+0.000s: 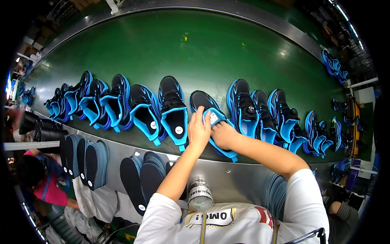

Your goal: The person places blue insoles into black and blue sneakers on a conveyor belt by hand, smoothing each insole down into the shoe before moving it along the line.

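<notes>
A black sneaker with bright blue trim (201, 98) rests on the green conveyor belt (203, 49) right in front of me, toe pointing away. With my left hand (198, 132) I grip its blue-lined tongue (213, 117), which carries a white label. The fingers of my right hand (224, 135) reach down into the shoe's opening, so their tips are hidden. Just to the left sits another sneaker (172, 95) with a black insole (175, 126) inside, marked by a round white sticker. To the right stands a laced sneaker (242, 101).
More sneakers (115, 97) line the belt's near edge on both sides. Below it lie stacks of insoles (152, 173), with others (96, 164) farther left and a stack (276, 195) by my right arm. A clear container (200, 197) stands before me. A person in pink (48, 191) is at left.
</notes>
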A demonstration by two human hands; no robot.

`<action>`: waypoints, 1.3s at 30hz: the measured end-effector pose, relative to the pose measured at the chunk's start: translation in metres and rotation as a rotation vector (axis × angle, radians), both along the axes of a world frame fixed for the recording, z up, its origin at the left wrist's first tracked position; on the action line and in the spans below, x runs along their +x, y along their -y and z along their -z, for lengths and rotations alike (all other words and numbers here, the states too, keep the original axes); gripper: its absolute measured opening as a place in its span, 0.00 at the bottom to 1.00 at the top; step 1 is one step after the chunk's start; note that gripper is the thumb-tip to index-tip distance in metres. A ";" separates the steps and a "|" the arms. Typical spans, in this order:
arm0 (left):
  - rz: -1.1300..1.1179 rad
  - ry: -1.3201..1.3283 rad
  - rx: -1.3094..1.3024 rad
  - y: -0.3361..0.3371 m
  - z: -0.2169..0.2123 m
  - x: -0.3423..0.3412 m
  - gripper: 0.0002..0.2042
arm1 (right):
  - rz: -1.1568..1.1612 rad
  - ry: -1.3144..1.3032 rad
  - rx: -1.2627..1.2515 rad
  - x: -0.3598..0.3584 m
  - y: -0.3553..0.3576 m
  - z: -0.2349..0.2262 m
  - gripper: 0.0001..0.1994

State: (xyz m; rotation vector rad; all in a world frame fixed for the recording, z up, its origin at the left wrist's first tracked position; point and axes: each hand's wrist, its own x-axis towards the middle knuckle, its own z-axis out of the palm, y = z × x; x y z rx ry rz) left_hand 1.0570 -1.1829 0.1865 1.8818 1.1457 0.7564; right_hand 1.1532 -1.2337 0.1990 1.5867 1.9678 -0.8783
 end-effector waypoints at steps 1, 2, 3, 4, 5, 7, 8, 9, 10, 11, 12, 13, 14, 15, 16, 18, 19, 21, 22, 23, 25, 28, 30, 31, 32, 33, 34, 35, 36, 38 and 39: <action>-0.027 -0.013 0.099 -0.001 0.004 0.000 0.13 | -0.075 0.029 -0.148 0.000 0.000 -0.028 0.25; -0.055 -0.028 0.199 -0.002 0.007 0.000 0.11 | -0.152 0.059 -0.295 -0.001 0.000 -0.051 0.27; -0.032 -0.093 0.267 -0.002 0.004 0.002 0.11 | -0.112 -0.002 -0.505 0.000 0.000 -0.065 0.29; -0.003 -0.175 0.395 -0.003 0.001 0.004 0.12 | -0.091 -0.013 -0.491 0.000 0.008 -0.060 0.32; 0.062 -0.257 0.510 -0.005 -0.001 0.004 0.12 | -0.028 -0.038 -0.430 0.001 0.015 -0.050 0.32; 0.166 -0.419 0.709 -0.007 -0.004 0.003 0.12 | 0.043 -0.046 -0.339 -0.005 0.026 -0.036 0.35; 0.216 -0.443 0.745 -0.009 -0.006 0.002 0.10 | 0.051 -0.023 -0.363 -0.009 0.025 -0.042 0.32; 0.266 -0.437 0.738 -0.013 -0.009 0.003 0.10 | 0.100 -0.064 -0.132 -0.007 0.035 -0.037 0.27; 0.317 -0.431 0.728 -0.015 -0.014 0.001 0.11 | 0.150 -0.104 0.097 -0.006 0.050 -0.030 0.22; 0.382 -0.458 0.713 -0.015 -0.018 0.000 0.13 | 0.229 -0.190 0.476 -0.006 0.066 -0.026 0.16; 0.417 -0.477 0.696 -0.016 -0.021 -0.001 0.14 | 0.304 -0.273 0.858 -0.007 0.084 -0.024 0.10; 0.452 -0.502 0.675 -0.014 -0.022 -0.005 0.14 | 0.344 -0.329 0.955 -0.008 0.099 -0.028 0.08; 0.491 -0.522 0.658 -0.011 -0.023 -0.008 0.15 | 0.393 -0.345 0.951 -0.012 0.113 -0.026 0.08; 0.496 -0.528 0.637 -0.004 -0.023 -0.013 0.17 | 0.443 -0.361 0.946 -0.017 0.127 -0.023 0.09; 0.493 -0.517 0.682 0.003 -0.026 -0.016 0.15 | 0.495 -0.372 0.946 -0.021 0.138 -0.018 0.09; 0.464 -0.461 0.785 0.020 -0.028 -0.022 0.13 | 0.512 -0.398 0.990 -0.029 0.156 -0.005 0.10; 0.473 -0.442 0.812 0.022 -0.032 -0.025 0.12 | 0.517 -0.412 1.019 -0.031 0.159 -0.004 0.10; 0.494 -0.452 0.830 0.015 -0.027 -0.025 0.12 | 0.552 -0.431 1.026 -0.030 0.157 -0.004 0.11; 0.493 -0.450 0.847 0.006 -0.027 -0.023 0.12 | 0.566 -0.445 1.033 -0.030 0.152 -0.007 0.11; 0.479 -0.535 0.862 -0.004 -0.025 -0.019 0.11 | 0.541 -0.447 1.043 -0.025 0.139 -0.013 0.10; 0.572 -0.600 0.876 -0.025 -0.014 -0.012 0.08 | 0.527 -0.494 0.934 -0.015 0.115 -0.019 0.11; 0.781 -0.719 0.917 -0.032 -0.015 -0.001 0.04 | 0.656 -0.483 0.878 -0.018 0.115 -0.030 0.11; 0.872 -0.774 0.898 -0.030 -0.016 0.003 0.04 | 0.748 -0.492 0.897 -0.019 0.131 -0.046 0.12; 0.902 -0.809 0.880 -0.032 -0.018 -0.002 0.04 | 0.764 -0.529 0.915 -0.020 0.144 -0.063 0.13; 0.936 -0.841 0.861 -0.034 -0.020 -0.005 0.04 | 0.783 -0.563 0.932 -0.016 0.159 -0.077 0.14; 0.920 -0.855 0.705 -0.036 -0.028 -0.005 0.06 | 0.751 -0.492 0.953 -0.003 0.176 -0.086 0.15; 0.900 -0.771 0.564 -0.039 -0.034 -0.008 0.05 | 0.713 -0.418 0.980 0.018 0.195 -0.094 0.16; 0.786 -0.611 0.519 -0.040 -0.036 -0.009 0.05 | 0.789 -0.317 0.991 0.042 0.215 -0.092 0.19; 0.673 -0.454 0.470 -0.038 -0.038 -0.010 0.07 | 0.867 -0.218 0.997 0.065 0.229 -0.087 0.21; 0.601 -0.328 0.026 -0.026 -0.062 -0.003 0.09 | 1.235 -0.092 0.953 0.095 0.241 -0.082 0.28; 0.555 -0.261 -0.197 -0.017 -0.078 0.001 0.11 | 1.289 -0.090 0.782 0.108 0.239 -0.080 0.31</action>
